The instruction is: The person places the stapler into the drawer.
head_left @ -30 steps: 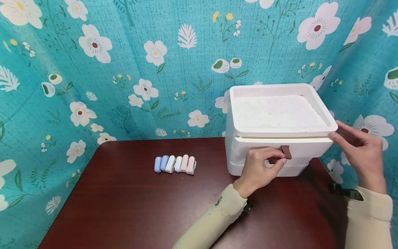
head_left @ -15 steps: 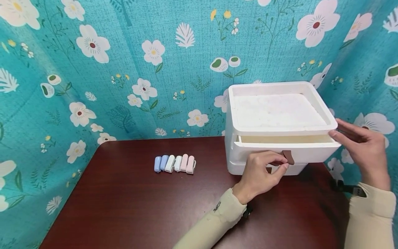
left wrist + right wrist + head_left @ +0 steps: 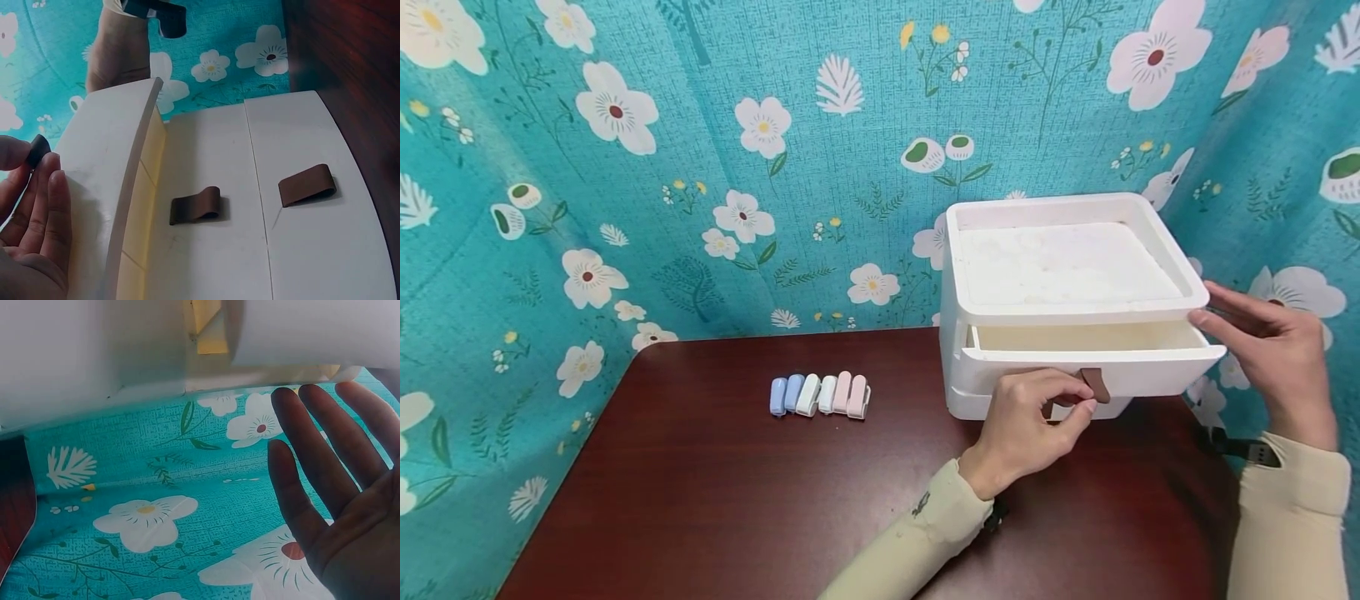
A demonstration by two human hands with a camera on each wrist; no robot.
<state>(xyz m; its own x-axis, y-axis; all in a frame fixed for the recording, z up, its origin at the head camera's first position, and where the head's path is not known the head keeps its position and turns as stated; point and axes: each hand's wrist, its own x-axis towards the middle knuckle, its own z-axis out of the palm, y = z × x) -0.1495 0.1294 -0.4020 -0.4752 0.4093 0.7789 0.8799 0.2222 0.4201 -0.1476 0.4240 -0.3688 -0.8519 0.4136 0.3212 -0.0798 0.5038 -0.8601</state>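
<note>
A white drawer unit [image 3: 1075, 318] stands at the back right of the table, its top drawer [image 3: 1165, 379] pulled partway out. My left hand [image 3: 1026, 427] pinches the brown pull tab [image 3: 1093, 385] on that drawer's front between thumb and fingers. The left wrist view shows the same tab [image 3: 39, 151] at the fingertips of my left hand [image 3: 37, 219]. On the unit's right side, my right hand [image 3: 1277, 354] rests against the upper corner, thumb toward the front. The right wrist view has my right hand [image 3: 350, 519] with fingers extended beneath the white edge.
Lower drawer fronts carry two more brown tabs, an upper tab [image 3: 197, 206] and a lower tab [image 3: 307, 185]. Several small blue, white and pink clips [image 3: 820, 395] lie in a row on the dark red table [image 3: 737, 500]. A turquoise floral curtain [image 3: 820, 167] hangs behind.
The top drawer has slid out toward me from nearly closed, with my left hand keeping hold of its tab. My right hand has stayed at the unit's corner.
</note>
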